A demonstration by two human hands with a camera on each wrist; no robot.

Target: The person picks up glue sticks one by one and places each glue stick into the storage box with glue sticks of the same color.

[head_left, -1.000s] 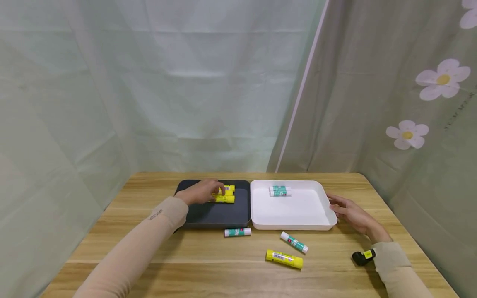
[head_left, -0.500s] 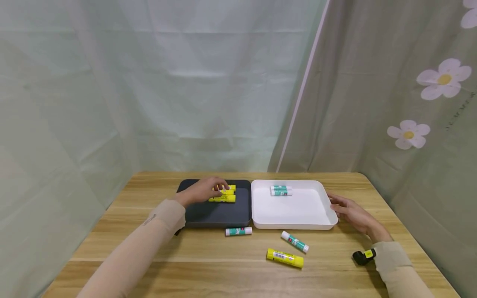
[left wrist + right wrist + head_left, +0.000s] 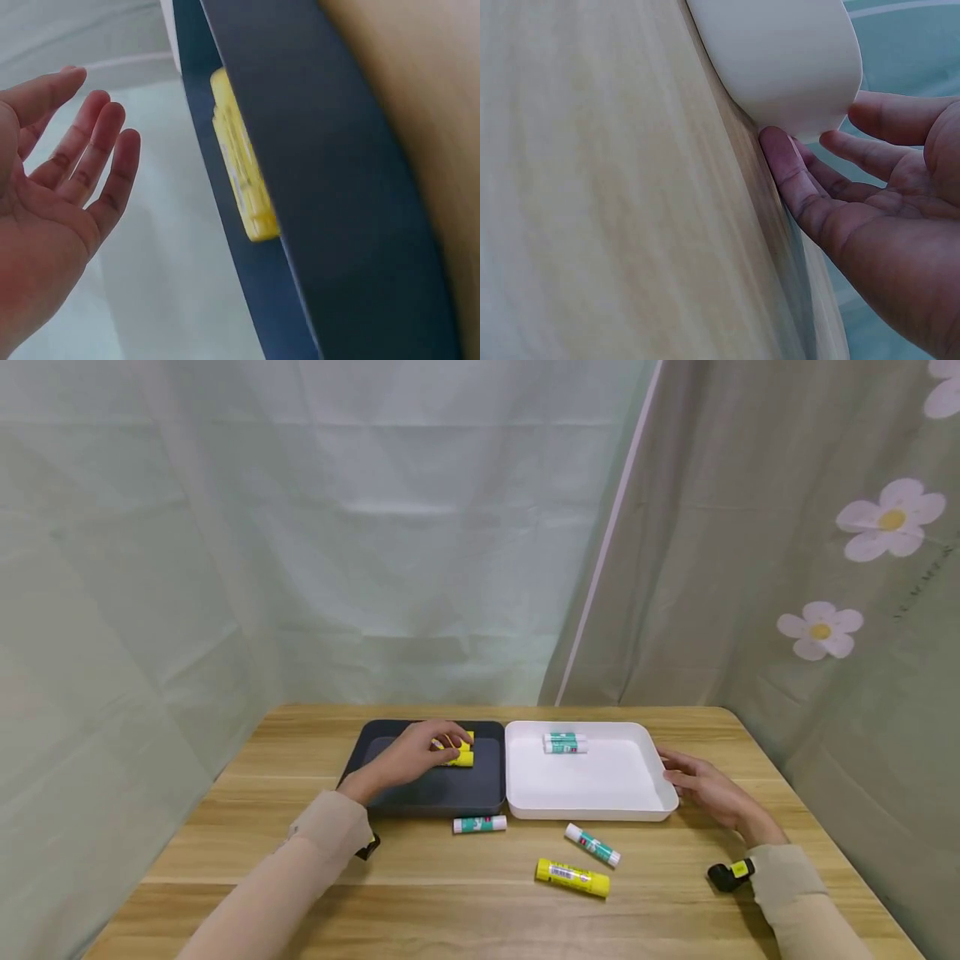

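Above the dark grey tray (image 3: 450, 797) hovers my left hand (image 3: 408, 756), its fingers loosely bent and holding nothing. Yellow glue sticks (image 3: 463, 760) lie side by side in that tray, partly hidden behind the hand. In the left wrist view the hand (image 3: 52, 180) is spread, apart from the yellow sticks (image 3: 244, 161) beyond the tray wall. My right hand (image 3: 708, 789) rests at the right end of the white tray (image 3: 585, 789). Its relaxed fingertips are right at the tray's corner (image 3: 795, 82) in the right wrist view. Two green-and-white glue sticks (image 3: 566, 747) lie inside the white tray.
In front of the trays, on the wooden table (image 3: 420, 910), lie one green-and-white glue stick (image 3: 480, 824), a second slanted glue stick (image 3: 592, 845) and a larger yellow glue stick (image 3: 572, 877). The two trays stand side by side. Curtains (image 3: 450, 568) hang around the table.
My left hand has come off the yellow glue sticks, its fingers loosening, and has shifted slightly right and toward me. The right hand stays at the white tray.
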